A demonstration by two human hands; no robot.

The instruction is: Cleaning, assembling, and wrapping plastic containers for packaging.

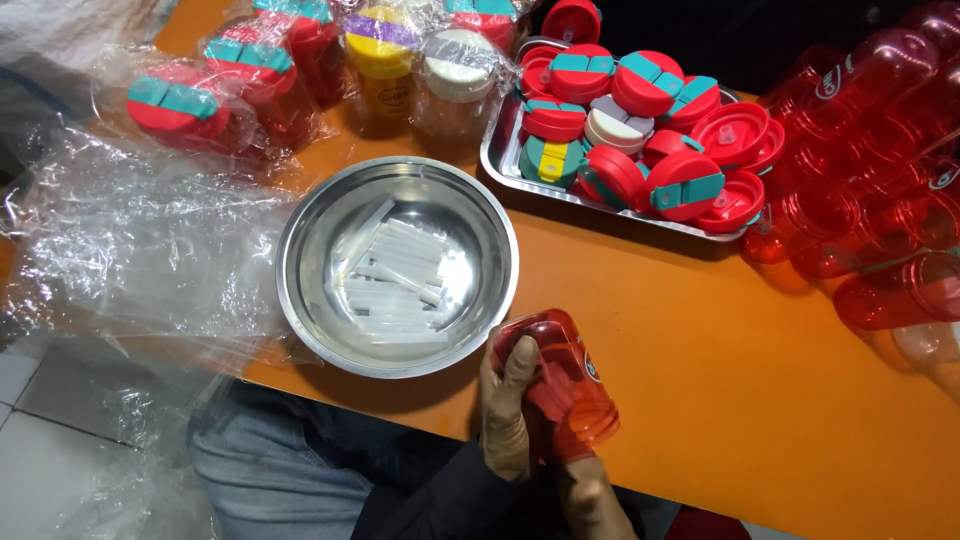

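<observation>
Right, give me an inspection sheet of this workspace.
Surface: orange table, partly covered.
Job's things: translucent red plastic bottle held by both hands; steel bowl of clear plastic straws.
Clutter: steel tray of red-and-teal lids; wrapped finished bottles; loose plastic film; empty red bottles.
Grippers: left hand grips the bottle; right hand at its lower end.
Cables: nothing seen.
Surroundings: tiled floor.
</observation>
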